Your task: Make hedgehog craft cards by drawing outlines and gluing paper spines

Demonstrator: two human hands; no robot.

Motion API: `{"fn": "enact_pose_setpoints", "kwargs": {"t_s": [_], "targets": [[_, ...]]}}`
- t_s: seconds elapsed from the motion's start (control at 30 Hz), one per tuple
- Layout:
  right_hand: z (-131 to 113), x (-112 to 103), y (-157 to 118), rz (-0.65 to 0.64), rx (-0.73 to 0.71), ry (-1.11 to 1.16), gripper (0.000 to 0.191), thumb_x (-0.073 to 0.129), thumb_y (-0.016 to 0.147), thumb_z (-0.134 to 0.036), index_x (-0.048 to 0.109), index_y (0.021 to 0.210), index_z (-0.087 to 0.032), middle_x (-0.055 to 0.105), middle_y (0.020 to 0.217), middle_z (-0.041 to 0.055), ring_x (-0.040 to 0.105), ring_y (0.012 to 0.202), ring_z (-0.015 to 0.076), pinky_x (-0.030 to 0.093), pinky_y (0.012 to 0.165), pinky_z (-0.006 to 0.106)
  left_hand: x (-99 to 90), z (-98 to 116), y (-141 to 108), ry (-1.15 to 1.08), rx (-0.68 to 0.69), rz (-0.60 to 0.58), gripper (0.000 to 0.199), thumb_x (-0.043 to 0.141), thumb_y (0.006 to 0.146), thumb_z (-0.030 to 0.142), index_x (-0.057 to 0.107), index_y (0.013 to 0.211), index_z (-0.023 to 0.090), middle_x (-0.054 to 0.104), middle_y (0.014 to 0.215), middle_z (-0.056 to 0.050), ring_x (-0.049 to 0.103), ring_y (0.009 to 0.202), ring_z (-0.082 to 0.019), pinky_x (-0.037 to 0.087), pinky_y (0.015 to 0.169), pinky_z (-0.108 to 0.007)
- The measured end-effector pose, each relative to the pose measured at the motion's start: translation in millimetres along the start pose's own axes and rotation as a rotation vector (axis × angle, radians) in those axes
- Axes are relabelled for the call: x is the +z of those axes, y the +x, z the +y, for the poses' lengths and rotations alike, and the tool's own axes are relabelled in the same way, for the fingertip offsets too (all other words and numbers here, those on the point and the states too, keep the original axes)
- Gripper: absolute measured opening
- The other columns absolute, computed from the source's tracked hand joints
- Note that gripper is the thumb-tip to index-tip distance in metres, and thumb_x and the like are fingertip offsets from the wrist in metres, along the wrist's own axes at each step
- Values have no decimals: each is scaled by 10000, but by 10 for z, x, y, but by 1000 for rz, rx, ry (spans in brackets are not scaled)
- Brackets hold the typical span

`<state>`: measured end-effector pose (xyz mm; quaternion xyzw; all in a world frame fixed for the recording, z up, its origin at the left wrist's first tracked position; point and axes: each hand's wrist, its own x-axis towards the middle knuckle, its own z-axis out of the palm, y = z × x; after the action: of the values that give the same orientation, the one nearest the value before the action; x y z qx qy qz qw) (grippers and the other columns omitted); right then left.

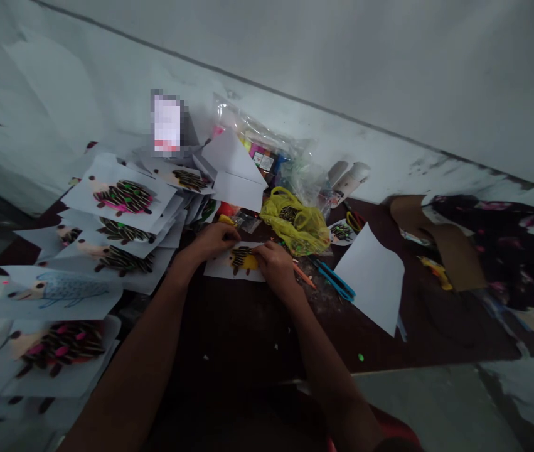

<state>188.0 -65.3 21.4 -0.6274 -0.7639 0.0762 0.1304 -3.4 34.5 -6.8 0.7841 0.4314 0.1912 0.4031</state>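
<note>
On the dark table before me lies a white paper card [214, 269] with a hedgehog figure [240, 256] of yellow clay and striped sunflower seeds. My left hand [214, 242] is at the card's upper left, fingers curled and pinched together; whatever they hold is too small to make out. My right hand [273, 263] rests over the card's right side, its closed fingertips at the yellow clay. What is between those fingertips is hidden. Just beyond the hands sits an open yellow plastic bag [314, 232] with striped seeds [288, 215] inside.
Blue scissors [337, 281] and an orange pencil-like stick [304, 274] lie right of my hand, beside white paper [370, 279]. Stacked hedgehog cards [125, 198] fill the left. Clear plastic packaging [267, 135] leans at the wall. Brown cardboard [455, 251] and dark flowered cloth [506, 251] lie far right.
</note>
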Motion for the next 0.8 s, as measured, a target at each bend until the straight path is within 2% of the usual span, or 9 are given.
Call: {"fn": "enact_pose_setpoints", "kwargs": {"t_s": [0.37, 0.57, 0.7, 0.8], "targets": [[-61, 27, 26, -29, -30, -180, 205, 539, 975, -200, 744, 981, -206, 648, 886, 68, 577, 864, 180, 383, 711, 255, 14, -11, 2, 28, 5, 13, 256, 566, 763, 236, 764, 912, 171, 763, 892, -49, 667, 793, -183, 487, 718, -263], [-131, 17, 29, -43, -33, -222, 226, 515, 980, -184, 738, 1012, -208, 641, 880, 79, 559, 864, 190, 366, 694, 260, 23, -32, -4, 51, 2, 19, 245, 574, 767, 221, 765, 915, 186, 766, 911, -51, 674, 817, -188, 483, 731, -268], [-143, 0, 4, -40, -7, -187, 227, 517, 982, -206, 744, 992, -208, 662, 907, 79, 581, 877, 192, 383, 708, 264, 30, -41, -4, 59, 4, 21, 247, 578, 766, 212, 770, 922, 197, 771, 918, -43, 675, 821, -187, 485, 734, -269], [-60, -73, -22, 33, 46, -84, 215, 531, 979, -248, 743, 999, -220, 682, 963, 68, 605, 906, 181, 404, 741, 251, 42, -49, -3, 45, 0, 33, 247, 583, 766, 206, 770, 928, 193, 771, 924, -44, 678, 839, -187, 487, 742, -267]]}}
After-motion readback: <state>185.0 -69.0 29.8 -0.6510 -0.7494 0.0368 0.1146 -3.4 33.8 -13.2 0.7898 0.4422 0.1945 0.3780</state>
